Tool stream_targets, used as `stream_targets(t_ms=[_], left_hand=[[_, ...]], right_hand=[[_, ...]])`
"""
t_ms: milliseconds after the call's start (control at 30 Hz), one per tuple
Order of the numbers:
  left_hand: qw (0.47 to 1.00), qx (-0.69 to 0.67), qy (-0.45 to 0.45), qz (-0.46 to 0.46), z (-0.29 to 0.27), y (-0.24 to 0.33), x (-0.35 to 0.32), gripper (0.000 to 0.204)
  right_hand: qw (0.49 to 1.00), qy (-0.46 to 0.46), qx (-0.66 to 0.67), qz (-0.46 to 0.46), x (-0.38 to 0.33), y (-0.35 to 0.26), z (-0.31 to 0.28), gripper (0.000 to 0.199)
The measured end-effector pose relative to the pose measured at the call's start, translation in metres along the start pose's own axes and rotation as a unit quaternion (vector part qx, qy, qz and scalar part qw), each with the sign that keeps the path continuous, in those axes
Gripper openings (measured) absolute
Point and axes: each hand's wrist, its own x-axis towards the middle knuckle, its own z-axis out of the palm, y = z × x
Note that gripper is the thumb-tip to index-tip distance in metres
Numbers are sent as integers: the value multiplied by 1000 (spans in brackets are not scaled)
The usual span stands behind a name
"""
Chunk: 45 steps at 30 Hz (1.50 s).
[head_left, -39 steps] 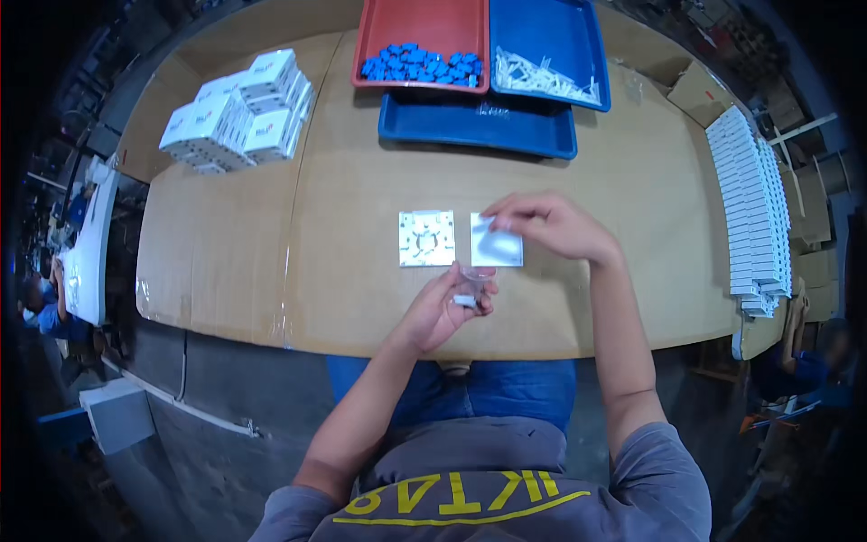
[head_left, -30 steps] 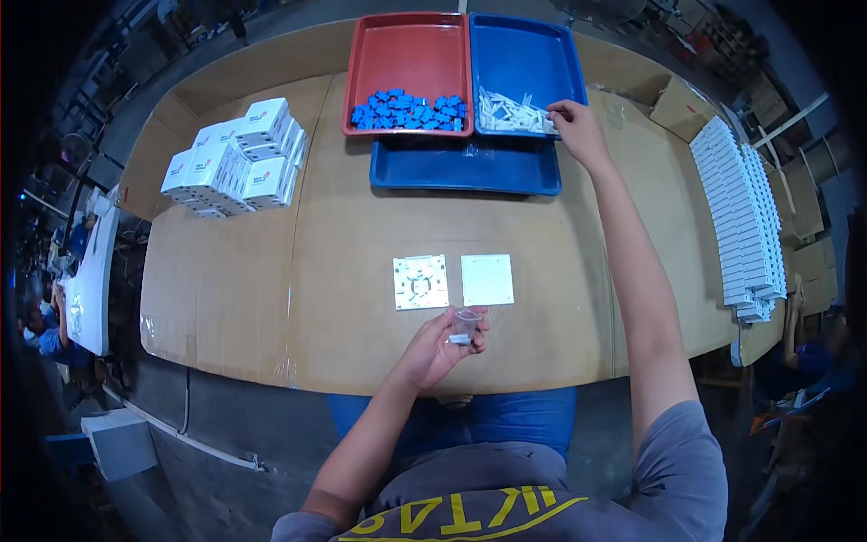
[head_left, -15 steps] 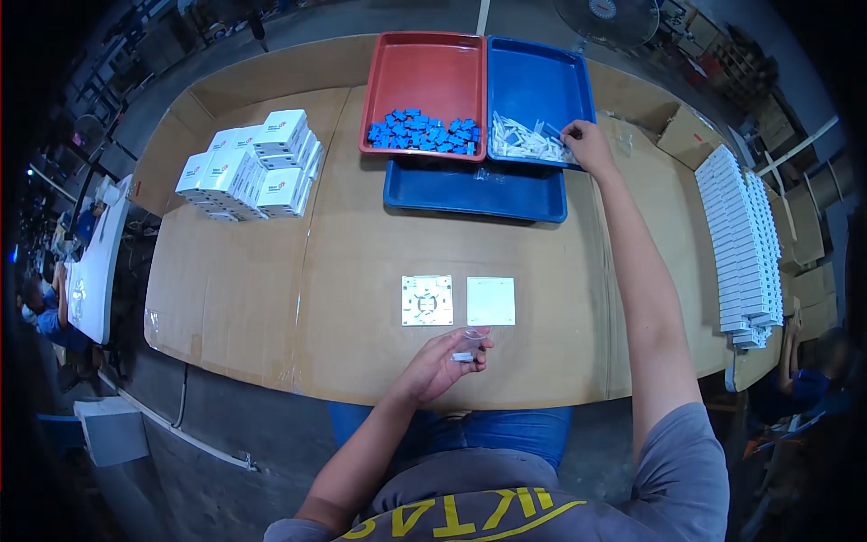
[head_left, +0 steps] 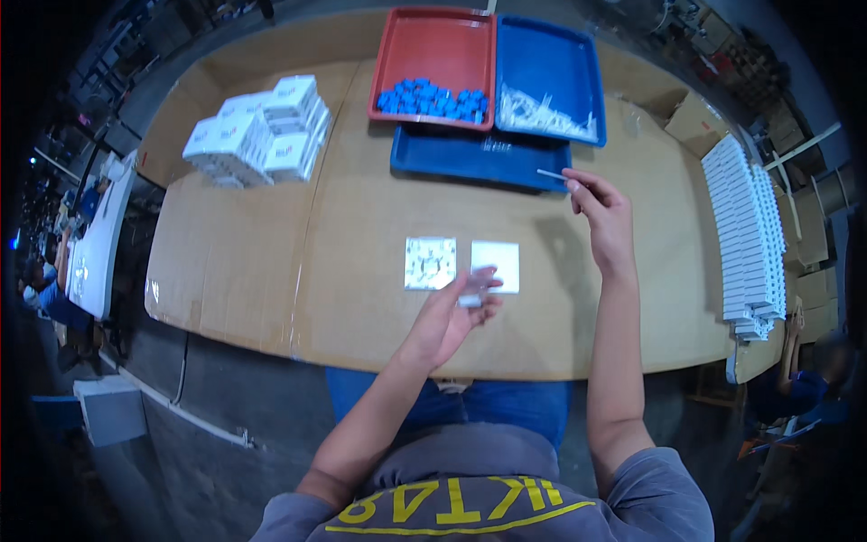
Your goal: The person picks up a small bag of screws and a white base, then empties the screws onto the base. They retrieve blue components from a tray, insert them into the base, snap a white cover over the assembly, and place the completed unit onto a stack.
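Observation:
My right hand [head_left: 600, 206] pinches a thin white stick-like piece [head_left: 552, 174] in front of the lower blue tray. Lower down, my left hand [head_left: 452, 314] is palm up, its fingers curled around a small clear plastic bag [head_left: 479, 284] with a short white piece showing in it; blur hides the details. Just beyond that hand lie a square white patterned plate [head_left: 430, 263] with small dark marks and, on its right, a plain white square plate [head_left: 502, 262], partly covered by my fingers. Loose white slim pieces [head_left: 545, 117] fill the near end of the upper blue tray [head_left: 549, 68].
Blue plastic parts [head_left: 432, 99] lie in the red tray [head_left: 435, 45]. Both upper trays overlap a lower blue tray [head_left: 452, 159]. White boxes [head_left: 257, 131] are stacked at the left. Tall stacks of white square pieces [head_left: 745, 239] line the right edge. Other people sit at both sides.
My right hand has left the upper blue tray and come nearer with a thin white piece. The left hand has moved forward with the bag, up to the plates. The view has shifted slightly.

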Motion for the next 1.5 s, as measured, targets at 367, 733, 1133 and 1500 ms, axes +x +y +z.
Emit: stream_targets(t_ms=[367, 733, 1133, 1500], left_hand=[[999, 38, -21, 18, 20, 9, -33, 54], [998, 62, -30, -3, 30, 3, -69, 46], [992, 127, 19, 18, 37, 5, -68, 39], [945, 307, 12, 110, 40, -5, -61, 35]], right_hand=[[997, -53, -49, 12, -131, -7, 41, 10], [952, -240, -186, -43, -140, -44, 47, 12], [910, -346, -194, -120, -126, -47, 49, 11], [946, -305, -104, -31, -121, -20, 31, 12]])
